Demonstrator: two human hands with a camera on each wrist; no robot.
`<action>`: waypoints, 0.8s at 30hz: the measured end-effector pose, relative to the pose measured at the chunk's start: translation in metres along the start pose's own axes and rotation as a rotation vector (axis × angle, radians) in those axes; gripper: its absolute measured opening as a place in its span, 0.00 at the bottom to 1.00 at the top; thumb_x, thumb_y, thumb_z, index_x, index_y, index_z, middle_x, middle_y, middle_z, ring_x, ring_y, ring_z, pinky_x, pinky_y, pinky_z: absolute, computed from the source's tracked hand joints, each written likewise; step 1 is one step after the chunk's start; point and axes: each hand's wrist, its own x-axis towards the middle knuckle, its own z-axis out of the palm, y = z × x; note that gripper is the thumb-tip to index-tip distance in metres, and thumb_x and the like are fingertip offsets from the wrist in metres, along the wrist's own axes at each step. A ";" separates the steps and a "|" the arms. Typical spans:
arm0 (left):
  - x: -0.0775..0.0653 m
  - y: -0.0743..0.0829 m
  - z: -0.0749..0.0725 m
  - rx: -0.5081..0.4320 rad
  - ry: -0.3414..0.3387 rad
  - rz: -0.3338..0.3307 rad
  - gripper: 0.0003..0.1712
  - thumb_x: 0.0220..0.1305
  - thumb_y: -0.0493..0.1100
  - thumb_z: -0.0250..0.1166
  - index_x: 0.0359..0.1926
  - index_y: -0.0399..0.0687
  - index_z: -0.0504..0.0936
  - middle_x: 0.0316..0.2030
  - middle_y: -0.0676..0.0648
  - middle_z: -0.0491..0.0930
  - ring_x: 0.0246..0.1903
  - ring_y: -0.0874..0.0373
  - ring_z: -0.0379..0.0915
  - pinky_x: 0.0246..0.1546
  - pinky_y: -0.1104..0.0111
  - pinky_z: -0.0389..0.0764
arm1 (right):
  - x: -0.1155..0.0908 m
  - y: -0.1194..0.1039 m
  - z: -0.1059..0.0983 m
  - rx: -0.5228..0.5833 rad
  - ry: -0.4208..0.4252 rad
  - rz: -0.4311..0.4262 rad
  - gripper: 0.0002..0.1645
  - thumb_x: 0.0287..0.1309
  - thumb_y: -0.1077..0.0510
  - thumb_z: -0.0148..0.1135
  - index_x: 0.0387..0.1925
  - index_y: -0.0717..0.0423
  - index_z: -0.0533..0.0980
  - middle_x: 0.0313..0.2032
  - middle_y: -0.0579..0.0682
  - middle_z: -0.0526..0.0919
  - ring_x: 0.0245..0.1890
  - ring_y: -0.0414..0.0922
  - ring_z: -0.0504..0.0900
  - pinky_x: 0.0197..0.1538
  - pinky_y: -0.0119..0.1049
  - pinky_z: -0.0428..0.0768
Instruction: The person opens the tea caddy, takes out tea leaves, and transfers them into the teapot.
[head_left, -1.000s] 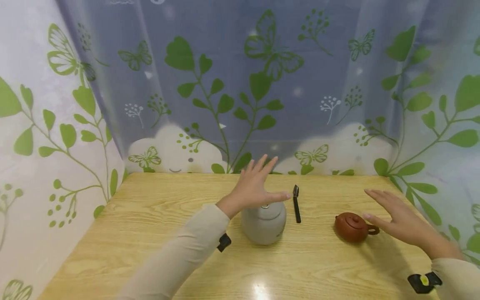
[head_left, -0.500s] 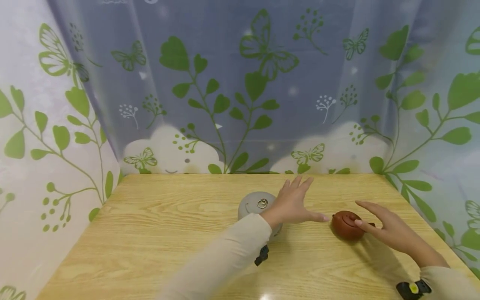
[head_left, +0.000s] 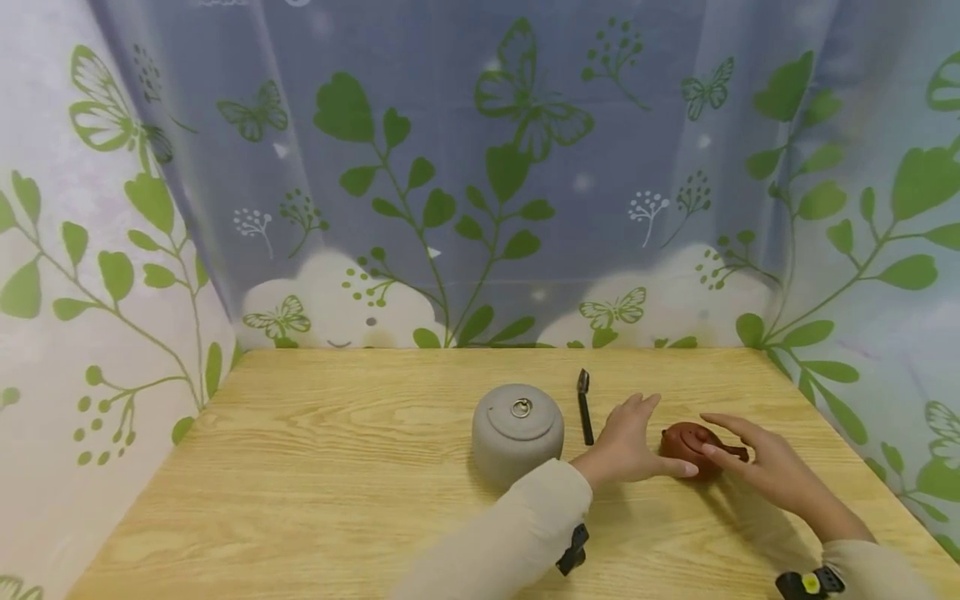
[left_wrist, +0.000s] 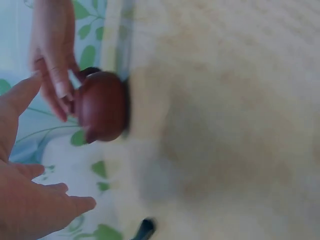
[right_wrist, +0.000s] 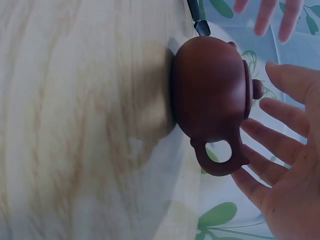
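A small reddish-brown teapot (head_left: 681, 446) stands upright on the right part of the table, its handle to the right and its lid on. My left hand (head_left: 624, 442) is at its left side, fingers spread and thumb reaching past its front. In the left wrist view a gap shows between that hand (left_wrist: 30, 197) and the teapot (left_wrist: 104, 107). My right hand (head_left: 768, 471) hovers over the lid and handle from the right. The right wrist view has its spread fingers (right_wrist: 272, 135) beside the lid knob and handle; whether any touch the teapot (right_wrist: 210, 85) I cannot tell.
Left of the left hand stands a round grey lidded jar (head_left: 517, 442) with a ring on top; the left forearm passes in front of it. Behind lies a slim black-handled tool (head_left: 586, 408). Patterned curtains (head_left: 420, 167) surround the wooden table (head_left: 315, 467).
My left hand has come from above the grey jar rightward and down to the teapot, uncovering the jar. The right hand has moved slightly left and lower over the teapot. The teapot stays put.
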 end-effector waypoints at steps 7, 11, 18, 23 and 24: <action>0.010 -0.006 0.031 -0.154 0.040 -0.019 0.51 0.50 0.57 0.74 0.72 0.57 0.60 0.69 0.55 0.60 0.67 0.58 0.58 0.61 0.63 0.69 | -0.001 0.004 0.002 -0.002 0.052 0.015 0.24 0.65 0.54 0.61 0.58 0.61 0.74 0.54 0.66 0.78 0.52 0.67 0.75 0.41 0.46 0.81; 0.013 -0.012 0.042 -0.220 0.069 -0.061 0.48 0.50 0.55 0.75 0.70 0.58 0.63 0.68 0.56 0.62 0.65 0.58 0.61 0.59 0.63 0.71 | 0.001 0.005 0.005 0.013 0.074 0.022 0.21 0.64 0.54 0.61 0.56 0.58 0.76 0.51 0.61 0.81 0.50 0.53 0.79 0.38 0.31 0.80; 0.016 -0.020 0.062 -0.439 0.139 -0.128 0.41 0.51 0.50 0.76 0.66 0.60 0.69 0.62 0.58 0.70 0.60 0.60 0.67 0.55 0.66 0.74 | 0.003 0.009 0.014 0.044 0.117 0.021 0.19 0.63 0.55 0.63 0.53 0.56 0.78 0.49 0.57 0.83 0.47 0.34 0.77 0.40 0.30 0.80; 0.020 -0.022 0.073 -0.477 0.212 -0.114 0.37 0.52 0.47 0.75 0.64 0.57 0.72 0.54 0.55 0.78 0.53 0.63 0.73 0.50 0.71 0.76 | 0.004 0.011 0.018 0.066 0.143 0.037 0.18 0.61 0.56 0.64 0.51 0.58 0.79 0.48 0.59 0.83 0.46 0.28 0.76 0.40 0.27 0.79; 0.020 -0.022 0.074 -0.474 0.230 -0.116 0.36 0.52 0.47 0.75 0.63 0.57 0.74 0.53 0.55 0.78 0.53 0.63 0.73 0.49 0.72 0.76 | 0.005 0.011 0.018 0.075 0.146 0.041 0.17 0.61 0.57 0.64 0.51 0.58 0.80 0.48 0.60 0.83 0.46 0.27 0.75 0.40 0.26 0.78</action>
